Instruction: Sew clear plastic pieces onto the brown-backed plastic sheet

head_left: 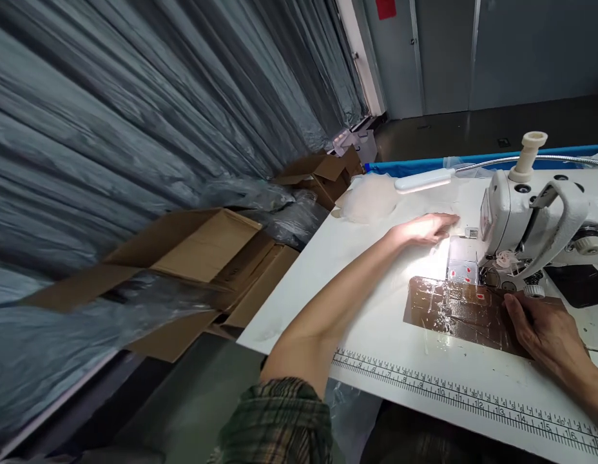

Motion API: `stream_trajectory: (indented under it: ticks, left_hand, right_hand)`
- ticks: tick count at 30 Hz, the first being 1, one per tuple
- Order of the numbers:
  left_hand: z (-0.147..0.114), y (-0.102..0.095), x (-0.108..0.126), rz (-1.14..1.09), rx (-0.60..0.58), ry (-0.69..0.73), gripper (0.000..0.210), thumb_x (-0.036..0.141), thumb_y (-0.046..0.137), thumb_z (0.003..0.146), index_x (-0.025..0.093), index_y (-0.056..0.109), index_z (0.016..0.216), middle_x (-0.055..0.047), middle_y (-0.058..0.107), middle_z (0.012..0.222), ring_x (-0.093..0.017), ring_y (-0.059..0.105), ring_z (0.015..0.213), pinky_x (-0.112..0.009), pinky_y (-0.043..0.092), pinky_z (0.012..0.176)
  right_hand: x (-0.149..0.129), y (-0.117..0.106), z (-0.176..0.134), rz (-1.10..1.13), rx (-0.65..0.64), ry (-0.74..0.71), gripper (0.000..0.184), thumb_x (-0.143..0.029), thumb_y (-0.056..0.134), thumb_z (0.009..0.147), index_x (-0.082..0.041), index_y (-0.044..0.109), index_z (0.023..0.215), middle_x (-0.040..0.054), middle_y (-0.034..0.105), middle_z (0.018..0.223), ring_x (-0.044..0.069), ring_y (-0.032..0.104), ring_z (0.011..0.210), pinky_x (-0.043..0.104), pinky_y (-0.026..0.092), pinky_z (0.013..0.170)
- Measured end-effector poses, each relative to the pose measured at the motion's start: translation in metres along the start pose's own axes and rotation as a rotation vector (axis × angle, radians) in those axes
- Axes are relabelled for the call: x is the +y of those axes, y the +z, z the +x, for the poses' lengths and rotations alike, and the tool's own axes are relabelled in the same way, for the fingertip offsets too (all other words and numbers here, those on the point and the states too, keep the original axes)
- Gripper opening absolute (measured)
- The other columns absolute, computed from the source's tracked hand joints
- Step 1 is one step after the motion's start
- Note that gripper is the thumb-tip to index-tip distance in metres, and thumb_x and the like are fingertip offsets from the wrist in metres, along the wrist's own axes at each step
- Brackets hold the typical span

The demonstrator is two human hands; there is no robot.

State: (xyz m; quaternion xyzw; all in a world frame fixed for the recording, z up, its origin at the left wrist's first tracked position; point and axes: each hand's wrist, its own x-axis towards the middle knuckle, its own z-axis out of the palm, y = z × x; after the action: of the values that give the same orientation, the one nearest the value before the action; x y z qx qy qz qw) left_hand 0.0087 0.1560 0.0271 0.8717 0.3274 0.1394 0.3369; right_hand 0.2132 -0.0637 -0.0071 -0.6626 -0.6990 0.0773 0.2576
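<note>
Left hand [424,229] is stretched to the upper right of the frame, palm down on the bench [299,303], fingers out and close together by the left end of the sewing machine [499,212]. I see no clear grip; glare hides whether they pin anything thin. Right hand [550,328] is at the lower right, thumb reaching over the right part of the brown sheet [453,316]; the other fingers are partly hidden, so I can't tell if they pinch anything or how far apart they are. The sheet lies flat in front of the machine, right of center, under glossy tape, its upper edge by the metal plate [457,270] with red marks. Step in hand reads to me as working material at the machine. I'd guide with light, even pressure from both sides, no tugging, and line up with the plate edge rather than by eye. I'd keep the right thumb wide of the dark parts under the machine head; that's the main risk. Loose tape could snag, so I'd want it smooth. Lamp [424,182] glare washes out the spot under the left fingers; I'd angle it off. Pale cloth [369,200] at the bench's far left edge should slip easily, so I'd draw it gently.
</note>
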Motion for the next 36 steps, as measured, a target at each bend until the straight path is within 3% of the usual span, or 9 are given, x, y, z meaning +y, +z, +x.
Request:
stream_trajectory:
  ticks: [3, 6, 14, 19, 25, 31, 36]
  left_hand:
    - [0.013, -0.005, -0.008, 0.033, -0.04, 0.115, 0.051, 0.017, 0.064, 0.076, 0.018, 0.061, 0.126, -0.009, 0.055, 0.142, -0.027, 0.048, 0.133, -0.037, 0.035, 0.113]
    - [0.013, -0.006, -0.011, 0.07, 0.03, 0.152, 0.047, 0.015, 0.064, 0.078, 0.018, 0.062, 0.125, -0.012, 0.047, 0.149, -0.029, 0.042, 0.138, -0.04, 0.031, 0.115]
    - [-0.027, -0.004, 0.003, 0.044, 0.107, 0.151, 0.024, 0.009, 0.063, 0.078, 0.022, 0.072, 0.097, -0.009, 0.062, 0.126, -0.021, 0.057, 0.117, -0.03, 0.04, 0.102]
    - [-0.051, 0.008, 0.009, 0.18, 0.057, 0.233, 0.024, 0.012, 0.059, 0.082, 0.022, 0.072, 0.099, -0.007, 0.065, 0.121, -0.022, 0.06, 0.109, -0.033, 0.041, 0.097]
    - [-0.06, 0.028, 0.019, 0.415, -0.054, 0.319, 0.025, 0.015, 0.053, 0.088, 0.02, 0.07, 0.106, -0.008, 0.065, 0.124, -0.021, 0.061, 0.107, -0.033, 0.043, 0.092]
    - [-0.04, 0.033, 0.029, 0.532, -0.106, 0.361, 0.031, 0.008, 0.047, 0.089, 0.015, 0.063, 0.116, -0.01, 0.058, 0.134, -0.02, 0.058, 0.112, -0.029, 0.041, 0.091]
    - [-0.014, 0.029, 0.031, 0.508, -0.093, 0.22, 0.022, 0.023, 0.054, 0.091, 0.015, 0.063, 0.109, -0.011, 0.06, 0.117, -0.019, 0.06, 0.091, -0.027, 0.042, 0.075]
  right_hand:
    - [0.001, -0.001, 0.0, -0.004, -0.005, 0.002, 0.072, -0.07, 0.017, 0.094, -0.023, 0.061, 0.062, 0.0063, 0.063, 0.052, 0.023, 0.061, 0.051, 0.032, 0.042, 0.05]
    - [0.001, -0.001, -0.001, 0.001, -0.028, 0.029, 0.07, -0.07, 0.02, 0.094, -0.023, 0.066, 0.07, 0.0056, 0.066, 0.056, 0.024, 0.063, 0.053, 0.032, 0.043, 0.051]
    - [0.0, 0.0, -0.001, -0.015, -0.003, 0.017, 0.066, -0.068, 0.023, 0.095, -0.023, 0.065, 0.071, 0.0056, 0.067, 0.057, 0.023, 0.063, 0.052, 0.032, 0.041, 0.049]
    - [-0.002, 0.0, -0.001, -0.074, 0.009, 0.017, 0.062, -0.064, 0.025, 0.096, -0.023, 0.068, 0.078, 0.0053, 0.066, 0.056, 0.024, 0.063, 0.053, 0.031, 0.041, 0.05]
    - [-0.004, 0.001, -0.001, -0.141, 0.03, 0.046, 0.069, -0.07, 0.019, 0.093, -0.023, 0.065, 0.071, 0.0063, 0.065, 0.056, 0.024, 0.062, 0.053, 0.03, 0.041, 0.05]
    - [-0.008, 0.0, 0.0, -0.171, 0.024, 0.061, 0.071, -0.07, 0.017, 0.092, -0.024, 0.064, 0.069, 0.0057, 0.06, 0.051, 0.023, 0.059, 0.051, 0.03, 0.037, 0.05]
    - [-0.005, 0.0, -0.002, -0.169, 0.034, 0.016, 0.074, -0.071, 0.015, 0.093, -0.023, 0.068, 0.074, 0.0059, 0.06, 0.053, 0.023, 0.061, 0.054, 0.03, 0.039, 0.051]
